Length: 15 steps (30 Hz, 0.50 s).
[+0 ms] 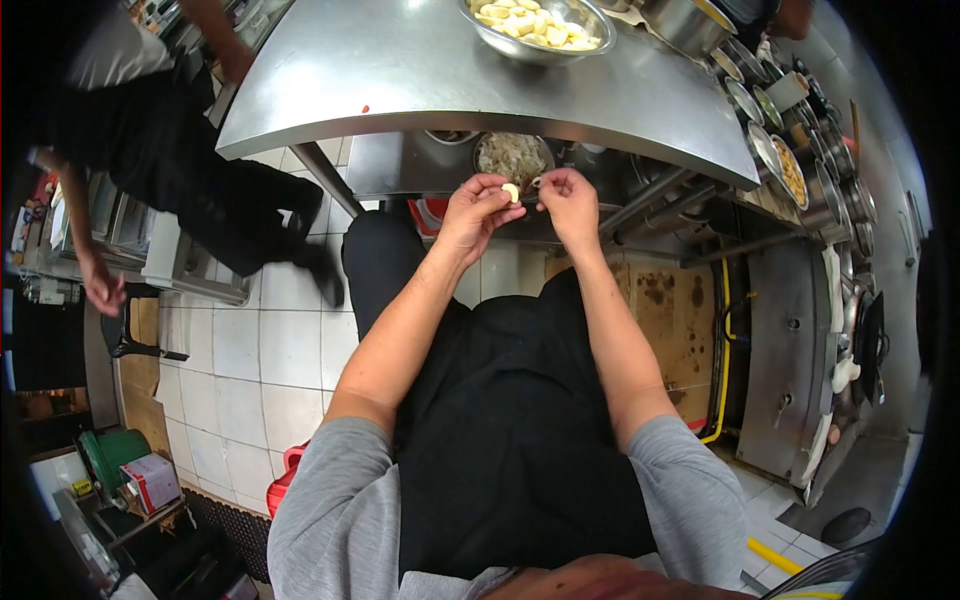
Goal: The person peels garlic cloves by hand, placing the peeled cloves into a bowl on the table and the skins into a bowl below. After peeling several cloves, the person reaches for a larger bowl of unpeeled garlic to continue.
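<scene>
My left hand (pixel 482 215) pinches a pale peeled garlic clove (pixel 511 192) between thumb and fingertips. Just to its right, my right hand (pixel 570 205) is closed in a pinch; a small whitish bit shows at its fingertips, too small to name. Both hands are close together over my lap, in front of the table edge. Beneath the table, just beyond the hands, sits a bowl of papery garlic skins (pixel 513 155). On the tabletop, a metal bowl (pixel 540 52) holds many peeled garlic cloves (pixel 535 22).
The steel table (pixel 370 60) spans the space ahead, its edge beyond my hands. To the left, a person in dark trousers (pixel 190 170) stands on the tiled floor. Several metal containers of food (pixel 790 170) line the right side. A green bin (pixel 112 458) is at lower left.
</scene>
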{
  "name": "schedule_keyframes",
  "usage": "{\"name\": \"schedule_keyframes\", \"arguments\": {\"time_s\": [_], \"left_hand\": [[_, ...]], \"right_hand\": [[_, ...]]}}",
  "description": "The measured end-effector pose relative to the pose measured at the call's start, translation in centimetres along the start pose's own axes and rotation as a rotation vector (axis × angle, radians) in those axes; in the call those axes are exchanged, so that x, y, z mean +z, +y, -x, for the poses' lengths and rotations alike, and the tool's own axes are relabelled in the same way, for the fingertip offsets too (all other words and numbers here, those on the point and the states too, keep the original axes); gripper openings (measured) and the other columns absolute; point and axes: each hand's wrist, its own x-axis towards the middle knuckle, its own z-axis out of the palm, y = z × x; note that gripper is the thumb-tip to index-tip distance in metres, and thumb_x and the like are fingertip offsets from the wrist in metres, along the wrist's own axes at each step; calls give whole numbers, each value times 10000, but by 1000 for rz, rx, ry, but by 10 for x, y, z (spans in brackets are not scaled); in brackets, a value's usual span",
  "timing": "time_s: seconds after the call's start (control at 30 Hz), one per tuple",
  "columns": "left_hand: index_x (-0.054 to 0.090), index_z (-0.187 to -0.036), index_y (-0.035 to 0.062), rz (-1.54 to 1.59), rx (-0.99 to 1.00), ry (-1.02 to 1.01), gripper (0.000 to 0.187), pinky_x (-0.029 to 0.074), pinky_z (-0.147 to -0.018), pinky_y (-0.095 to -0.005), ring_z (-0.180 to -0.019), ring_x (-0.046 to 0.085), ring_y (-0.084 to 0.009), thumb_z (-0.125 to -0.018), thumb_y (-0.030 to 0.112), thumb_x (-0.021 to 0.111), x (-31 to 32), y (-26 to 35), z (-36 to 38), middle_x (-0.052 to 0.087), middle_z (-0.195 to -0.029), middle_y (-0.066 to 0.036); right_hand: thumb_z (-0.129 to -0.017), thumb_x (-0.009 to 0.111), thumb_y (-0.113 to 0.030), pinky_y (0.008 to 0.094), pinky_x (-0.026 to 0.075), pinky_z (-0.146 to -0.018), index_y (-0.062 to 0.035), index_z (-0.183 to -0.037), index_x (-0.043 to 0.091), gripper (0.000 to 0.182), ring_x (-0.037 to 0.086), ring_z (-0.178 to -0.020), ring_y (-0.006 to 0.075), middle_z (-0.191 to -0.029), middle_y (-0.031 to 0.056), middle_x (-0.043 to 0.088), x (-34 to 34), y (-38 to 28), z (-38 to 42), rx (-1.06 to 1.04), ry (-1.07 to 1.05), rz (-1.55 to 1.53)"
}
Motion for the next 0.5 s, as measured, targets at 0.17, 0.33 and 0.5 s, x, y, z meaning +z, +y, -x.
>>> {"name": "schedule_keyframes", "arguments": {"time_s": [0.17, 0.33, 0.5], "left_hand": [[563, -1061, 26, 55, 33, 38, 198, 587, -841, -356, -853, 662, -182, -882, 5, 645, -2, -4, -4, 653, -961, -87], [551, -1048, 24, -5, 69, 93, 196, 588, -798, -332, -836, 658, -182, -877, -2, 642, -7, -3, -6, 651, -952, -103], [548, -1049, 15, -102, 99, 113, 202, 579, -787, -316, -839, 657, -177, -872, -13, 640, -5, -5, -8, 653, -950, -103]], "right_hand": [[-834, 612, -87, 359, 527, -720, -25, -962, 677, 157, 699, -775, 255, -836, 180, 691, 5, 42, -50, -317, 42, 392], [-859, 673, -162, 320, 512, -702, -10, -959, 697, 183, 680, -763, 204, -795, 127, 700, 8, 1, -33, -95, -18, 469], [-872, 679, -145, 264, 498, -683, 12, -961, 698, 182, 630, -749, 94, -799, 73, 704, 1, -35, 17, 33, -249, 278]]}}
